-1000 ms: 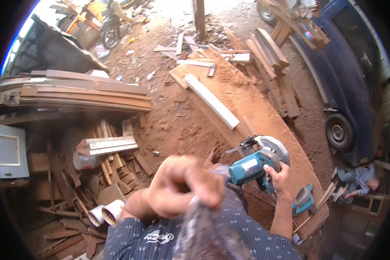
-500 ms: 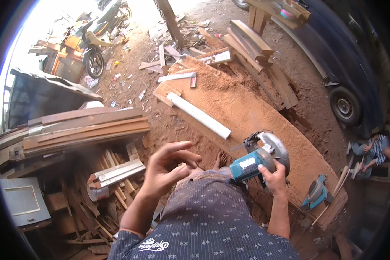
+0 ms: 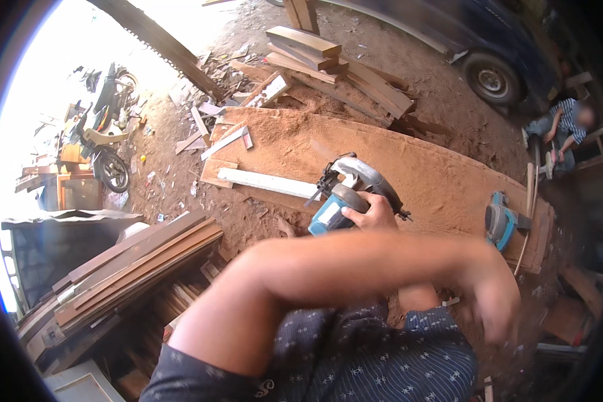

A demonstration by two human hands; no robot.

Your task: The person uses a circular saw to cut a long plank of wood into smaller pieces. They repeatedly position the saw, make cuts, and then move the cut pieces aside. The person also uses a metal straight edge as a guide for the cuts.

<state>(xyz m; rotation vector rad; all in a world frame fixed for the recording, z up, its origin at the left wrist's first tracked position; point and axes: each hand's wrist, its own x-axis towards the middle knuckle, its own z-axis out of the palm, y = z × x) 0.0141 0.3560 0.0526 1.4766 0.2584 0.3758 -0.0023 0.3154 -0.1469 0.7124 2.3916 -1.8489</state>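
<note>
My right hand (image 3: 376, 213) grips the handle of a teal circular saw (image 3: 331, 213), which is held over the near edge of a sawdust-covered wooden slab (image 3: 435, 184). Reaching across my body to the right, my left arm ends with the left hand (image 3: 494, 295) bent down, close to the slab's near right side. Motion smears its fingers, and the forearm hides part of my right arm. A white-faced wood strip (image 3: 268, 181) lies on the slab left of the saw. Beyond the strip is a try square (image 3: 226, 142). A teal power planer (image 3: 506, 224) rests at the slab's right end.
Stacked planks (image 3: 134, 268) stand at the left, and cut beams (image 3: 342, 70) are piled behind the slab. A wooden post (image 3: 164, 50) leans at the far left, near a motorcycle (image 3: 104, 134). A dark vehicle (image 3: 409, 20) is behind; another person (image 3: 566, 127) sits at the far right.
My left hand has swung from the left across my body to the right. The view has turned right, and my right hand still holds the circular saw.
</note>
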